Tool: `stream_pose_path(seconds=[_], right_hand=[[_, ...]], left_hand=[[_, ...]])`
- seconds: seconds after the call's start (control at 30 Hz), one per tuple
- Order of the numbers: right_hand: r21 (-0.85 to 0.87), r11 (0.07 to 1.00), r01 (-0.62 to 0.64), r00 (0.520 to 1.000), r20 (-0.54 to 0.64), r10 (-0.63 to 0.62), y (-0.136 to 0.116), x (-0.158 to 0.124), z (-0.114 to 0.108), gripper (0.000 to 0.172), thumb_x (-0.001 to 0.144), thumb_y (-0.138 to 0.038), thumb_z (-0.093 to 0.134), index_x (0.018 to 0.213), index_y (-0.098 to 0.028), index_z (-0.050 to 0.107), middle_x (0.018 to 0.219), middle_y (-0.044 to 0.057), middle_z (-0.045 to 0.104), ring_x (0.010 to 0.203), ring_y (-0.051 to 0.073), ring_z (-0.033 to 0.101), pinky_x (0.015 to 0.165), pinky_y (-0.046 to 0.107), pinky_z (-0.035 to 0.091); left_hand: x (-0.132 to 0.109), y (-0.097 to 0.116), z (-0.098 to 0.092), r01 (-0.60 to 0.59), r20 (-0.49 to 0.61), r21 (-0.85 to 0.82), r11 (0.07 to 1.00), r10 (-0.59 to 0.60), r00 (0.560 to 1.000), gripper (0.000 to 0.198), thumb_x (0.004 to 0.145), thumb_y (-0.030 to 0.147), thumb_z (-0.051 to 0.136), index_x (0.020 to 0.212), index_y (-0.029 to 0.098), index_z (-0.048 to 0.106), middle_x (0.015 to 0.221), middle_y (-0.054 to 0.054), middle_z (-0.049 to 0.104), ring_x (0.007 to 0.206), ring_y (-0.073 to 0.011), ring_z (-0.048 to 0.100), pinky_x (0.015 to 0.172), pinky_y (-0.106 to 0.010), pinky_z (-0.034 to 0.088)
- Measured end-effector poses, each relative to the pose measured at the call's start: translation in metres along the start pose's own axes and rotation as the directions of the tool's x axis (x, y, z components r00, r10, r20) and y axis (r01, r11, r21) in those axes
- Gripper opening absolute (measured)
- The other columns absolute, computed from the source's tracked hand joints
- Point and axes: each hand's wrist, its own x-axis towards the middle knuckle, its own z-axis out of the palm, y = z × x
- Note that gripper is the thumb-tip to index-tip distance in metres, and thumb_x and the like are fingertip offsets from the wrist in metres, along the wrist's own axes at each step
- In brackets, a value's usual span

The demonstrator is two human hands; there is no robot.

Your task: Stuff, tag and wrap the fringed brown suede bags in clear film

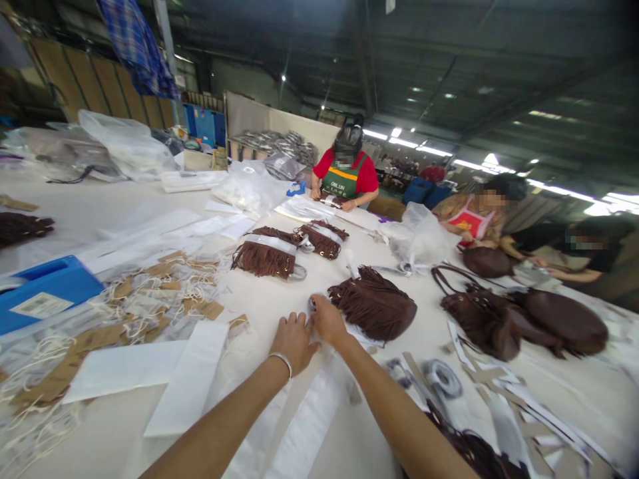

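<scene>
My left hand (293,344), with a bracelet at its wrist, rests low over the white table (259,296), fingers stretched out. Close beside it, my right hand (328,320) is closed, and a small greyish, shiny bit shows at its fingertips; I cannot make out its kind. Below the hands, long white translucent plastic strips (312,426) run towards me. Just right of my right hand lies a dark brown fringed bag (374,303). Beyond my hands sit two brown fringed bags with pale wraps around them, a nearer one (267,256) and a farther one (324,238).
String tags (150,293), white sheets (192,386) and a blue box (47,293) lie at left. More brown bags (519,316), a clear tape roll (442,379) and paper scraps are at right. Across the table, a person in a green apron (342,181) handles a bag; two others work at right.
</scene>
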Motion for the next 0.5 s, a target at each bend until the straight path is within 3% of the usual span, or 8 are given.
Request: stream_pose_path(seconds=[0.13,0.27,0.37,0.5], right_hand=[[0.046,0.999,0.000,1.000,-0.007,0.000,-0.011,-0.022,-0.038,0.045,0.081,-0.008,0.058,0.124,-0.021,0.055,0.125,0.008,0.061,0.111,0.020,0.057,0.095,0.027,0.041],[0.070,0.998,-0.006,1.000,0.021,0.005,-0.023,-0.066,-0.113,0.029,0.076,-0.015,0.069,0.103,-0.024,0.068,0.099,0.002,0.071,0.098,0.021,0.062,0.089,0.027,0.043],[0.087,0.995,-0.041,0.999,0.023,0.039,-0.025,-0.125,-0.174,0.022,0.078,-0.020,0.070,0.099,-0.025,0.070,0.086,-0.001,0.072,0.089,0.021,0.064,0.085,0.028,0.043],[0.059,0.989,-0.137,0.985,-0.096,0.143,-0.004,-0.239,-0.231,0.028,0.089,-0.032,0.058,0.115,-0.027,0.065,0.099,0.000,0.072,0.089,0.019,0.064,0.082,0.029,0.045]], left_hand=[[-0.012,-0.004,-0.010,-0.017,0.031,-0.029,0.999,0.017,0.999,0.053,0.091,0.041,0.047,0.136,0.013,0.046,0.119,-0.016,0.056,0.109,-0.0318,0.050,0.091,-0.046,0.038],[-0.047,0.006,-0.032,-0.072,0.061,-0.072,0.995,0.077,0.995,0.044,0.095,0.032,0.040,0.133,0.010,0.047,0.126,-0.017,0.055,0.113,-0.0290,0.052,0.098,-0.045,0.038],[-0.092,0.032,-0.050,-0.149,0.066,-0.125,0.981,0.158,0.985,0.039,0.097,0.030,0.037,0.128,0.013,0.052,0.126,-0.014,0.057,0.116,-0.0257,0.052,0.102,-0.041,0.039],[-0.166,0.086,-0.065,-0.213,0.026,-0.391,0.896,0.242,0.970,0.037,0.098,0.034,0.036,0.125,0.018,0.055,0.125,-0.010,0.058,0.118,-0.0228,0.052,0.104,-0.039,0.042]])
